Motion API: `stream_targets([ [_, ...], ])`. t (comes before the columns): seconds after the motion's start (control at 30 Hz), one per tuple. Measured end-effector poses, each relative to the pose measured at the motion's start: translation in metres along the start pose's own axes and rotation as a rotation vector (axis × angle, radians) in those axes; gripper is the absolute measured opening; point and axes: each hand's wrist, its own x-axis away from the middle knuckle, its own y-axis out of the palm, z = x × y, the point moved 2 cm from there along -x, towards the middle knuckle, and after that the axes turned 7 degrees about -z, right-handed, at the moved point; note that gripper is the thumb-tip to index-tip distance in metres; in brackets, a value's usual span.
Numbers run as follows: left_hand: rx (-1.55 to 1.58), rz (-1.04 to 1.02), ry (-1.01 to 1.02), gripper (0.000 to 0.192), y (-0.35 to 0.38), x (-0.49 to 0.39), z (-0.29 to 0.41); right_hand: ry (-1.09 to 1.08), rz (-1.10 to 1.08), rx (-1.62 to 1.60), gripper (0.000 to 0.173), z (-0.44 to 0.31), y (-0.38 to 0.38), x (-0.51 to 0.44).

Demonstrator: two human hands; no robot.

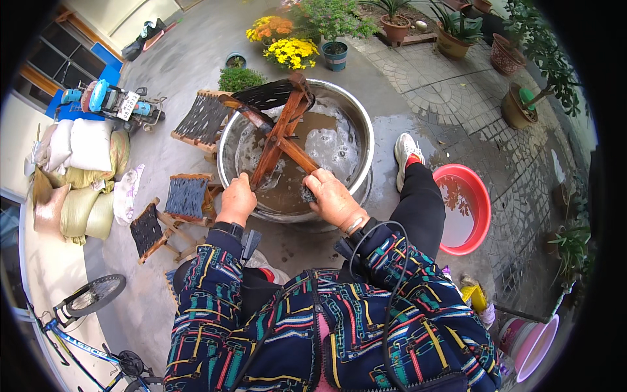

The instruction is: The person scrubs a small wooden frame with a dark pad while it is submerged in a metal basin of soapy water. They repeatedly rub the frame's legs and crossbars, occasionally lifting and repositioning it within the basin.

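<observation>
A wet wooden folding stool with a woven black strap seat leans over a large round metal basin. Its crossed legs stand above brown, foamy water. My left hand is closed at the near end of one leg, by the basin's left rim. With my right hand I grip the near end of the other leg. A dark, rough scrap, perhaps a scouring pad, shows under the right fingers; the palm hides the rest of it.
Several similar folding stools stand left of the basin. A red plastic tub of cloudy water sits beyond my right leg. Potted yellow flowers are ahead. Filled sacks, a motorcycle and a bicycle line the left.
</observation>
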Motion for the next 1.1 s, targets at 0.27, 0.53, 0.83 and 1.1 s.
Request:
stream_targets([
  [0.27,0.174,-0.114,0.065,0.023,-0.002,0.020,0.057,0.131,0.120,0.209,0.031,0.034,-0.042,-0.028],
  [0.53,0.320,-0.142,-0.028,0.028,0.007,0.031,0.057,-0.153,0.035,0.062,0.032,0.010,0.017,-0.004],
  [0.83,0.543,-0.043,-0.017,0.016,0.025,0.057,0.025,0.361,-0.247,0.035,0.028,0.068,0.082,-0.021],
  [1.1,0.682,0.112,0.086,0.014,0.051,0.061,0.002,0.315,-0.112,0.013,0.031,0.055,0.080,-0.034],
])
